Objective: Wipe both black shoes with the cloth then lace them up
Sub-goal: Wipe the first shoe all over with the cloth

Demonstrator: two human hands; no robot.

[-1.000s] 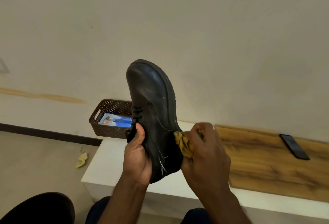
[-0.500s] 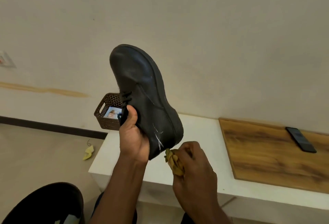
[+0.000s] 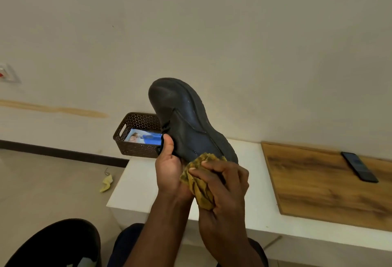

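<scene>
The right hand (image 3: 220, 184) was clenched around a bunched yellow cloth (image 3: 198, 182), pressing it against the heel end of the shoe (image 3: 186, 126). The left hand (image 3: 169, 167) gripped that shoe at its opening, thumb up beside the laces (image 3: 166, 126), holding it in the air with the toe tilted up and away, above the near edge of the bench (image 3: 135, 184).

The shoe looked stiff and fairly heavy, with a thick sole, so a firm hold at the collar seemed the sound place to steady it; its smooth upper might slip in a loose grip. The cloth was soft and crumpled easily into the palm.

A dark rounded form at lower left (image 3: 57, 243) might have been the second shoe; I could not tell. The bench was low and white, carrying a wooden board (image 3: 318, 184) with a phone (image 3: 358, 167) on it and a brown basket (image 3: 135, 133) at the wall end. A yellow scrap (image 3: 106, 184) lay on the pale floor beside it.
</scene>
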